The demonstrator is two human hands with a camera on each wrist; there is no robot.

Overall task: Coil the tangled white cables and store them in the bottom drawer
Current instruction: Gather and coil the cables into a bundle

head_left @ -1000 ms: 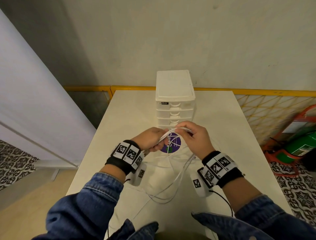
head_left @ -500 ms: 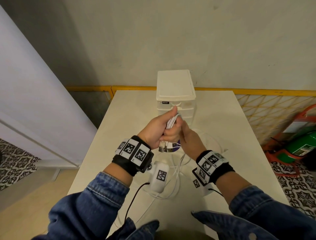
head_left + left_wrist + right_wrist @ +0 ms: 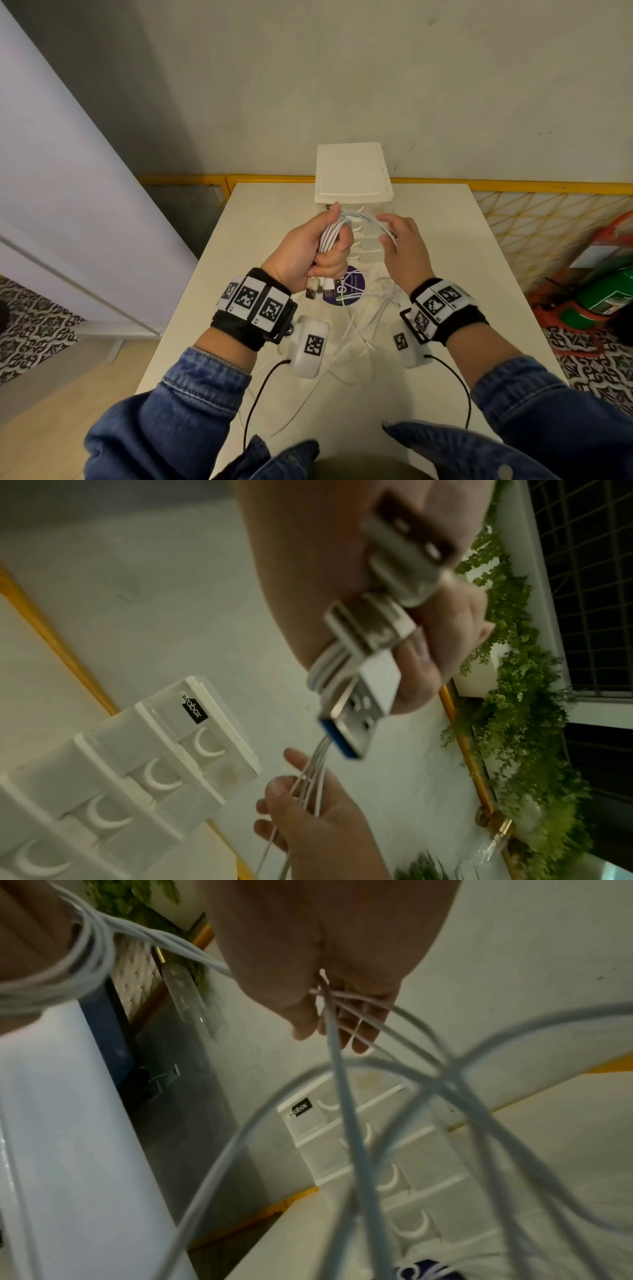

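Drawer unit [image 3: 352, 178] shut; hands hold white cables [image 3: 334, 233].

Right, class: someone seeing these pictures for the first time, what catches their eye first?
Probably the left hand raised mid-frame, gripping a bundle of white cables with USB plugs hanging below the fist. Strands run across to the right hand, whose fingers guide them. Behind stands a white drawer unit, all drawers closed, and a purple round sticker lies on the table.

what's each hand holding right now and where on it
The left hand grips the cables bunched near their USB plugs, which stick out below the fist. The right hand pinches the loose strands farther along.
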